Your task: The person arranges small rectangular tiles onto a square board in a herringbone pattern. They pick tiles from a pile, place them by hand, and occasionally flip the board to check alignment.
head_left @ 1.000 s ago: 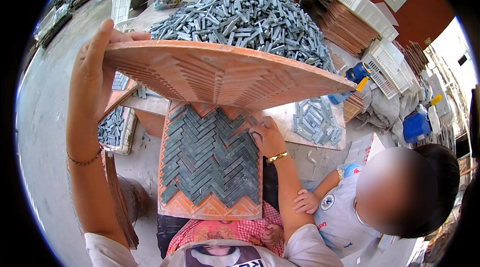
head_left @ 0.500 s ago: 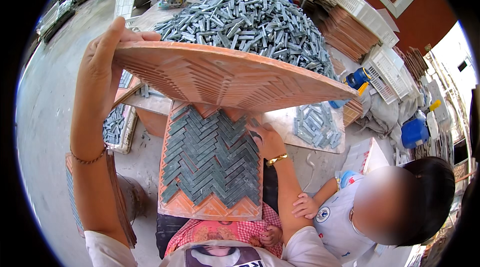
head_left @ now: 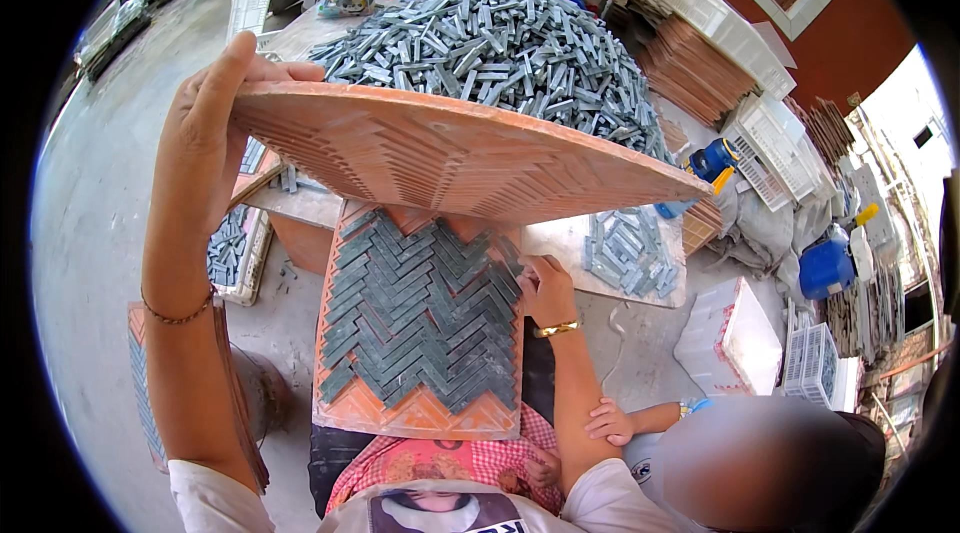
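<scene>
Head view: left hand (head_left: 200, 128) grasps a grooved orange board (head_left: 450, 148), tilted over the far end of the herringbone tile panel (head_left: 420, 318); right hand (head_left: 546, 291) meets the panel's right edge, grip indiscernible; beyond the panel, grey tile strips (head_left: 490, 48) are heaped.

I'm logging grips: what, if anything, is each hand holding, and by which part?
Left hand: upper orange board, by its left end. Right hand: at right edge of lower board; any hold unclear.
</scene>
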A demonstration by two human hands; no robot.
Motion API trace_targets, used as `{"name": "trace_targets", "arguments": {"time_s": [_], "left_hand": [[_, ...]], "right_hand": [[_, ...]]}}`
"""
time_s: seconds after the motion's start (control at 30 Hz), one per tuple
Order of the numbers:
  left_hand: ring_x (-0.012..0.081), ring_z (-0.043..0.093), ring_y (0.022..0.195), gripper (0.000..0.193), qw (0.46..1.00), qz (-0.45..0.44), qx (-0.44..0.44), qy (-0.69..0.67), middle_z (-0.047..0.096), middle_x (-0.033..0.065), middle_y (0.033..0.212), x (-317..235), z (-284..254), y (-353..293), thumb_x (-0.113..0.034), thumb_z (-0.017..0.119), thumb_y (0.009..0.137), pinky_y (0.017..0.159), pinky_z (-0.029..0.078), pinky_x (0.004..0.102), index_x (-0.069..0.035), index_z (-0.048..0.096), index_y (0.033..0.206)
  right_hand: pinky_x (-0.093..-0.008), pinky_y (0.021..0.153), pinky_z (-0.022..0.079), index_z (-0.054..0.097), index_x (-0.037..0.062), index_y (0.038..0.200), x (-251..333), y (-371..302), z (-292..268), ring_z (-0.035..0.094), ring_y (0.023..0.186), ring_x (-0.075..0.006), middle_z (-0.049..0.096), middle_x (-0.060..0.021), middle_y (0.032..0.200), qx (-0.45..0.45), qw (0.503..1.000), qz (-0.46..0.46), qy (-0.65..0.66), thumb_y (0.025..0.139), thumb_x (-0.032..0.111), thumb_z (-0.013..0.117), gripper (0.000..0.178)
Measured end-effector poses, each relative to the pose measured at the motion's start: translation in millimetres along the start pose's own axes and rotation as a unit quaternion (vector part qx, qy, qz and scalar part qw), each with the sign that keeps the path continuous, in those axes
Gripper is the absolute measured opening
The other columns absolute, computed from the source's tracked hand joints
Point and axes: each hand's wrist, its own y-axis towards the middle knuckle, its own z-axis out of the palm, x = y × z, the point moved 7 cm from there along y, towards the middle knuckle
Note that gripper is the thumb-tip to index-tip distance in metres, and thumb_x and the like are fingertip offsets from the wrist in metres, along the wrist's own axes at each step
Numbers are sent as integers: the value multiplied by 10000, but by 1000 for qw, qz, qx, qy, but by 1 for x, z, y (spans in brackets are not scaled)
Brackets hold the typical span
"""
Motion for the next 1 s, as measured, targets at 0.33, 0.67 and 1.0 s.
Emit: {"name": "trace_targets", "arguments": {"time_s": [0.33,0.67,1.0], "left_hand": [[179,615,846,407,1000,14,6,-11,653,190,921,4,-3,3,-371,465,911,860,411,302,-29,636,772],[174,615,823,427,1000,12,-1,8,655,188,923,1,-2,3,-382,470,907,847,419,293,-11,647,790],[175,625,829,433,1000,0,10,-3,662,170,915,5,-5,4,-373,471,908,840,430,290,9,663,836]], "right_hand": [[-390,648,475,639,52,846,-4,-12,1,588,721,-324,588,-125,800,-13,997,58,-38,695,21,635,154],[-402,649,477,647,77,808,7,13,16,589,717,-329,592,-118,807,-57,989,23,-134,713,74,637,96],[-436,661,474,634,87,930,-13,20,16,582,756,-350,584,-130,835,20,990,90,-111,743,130,637,192]]}}
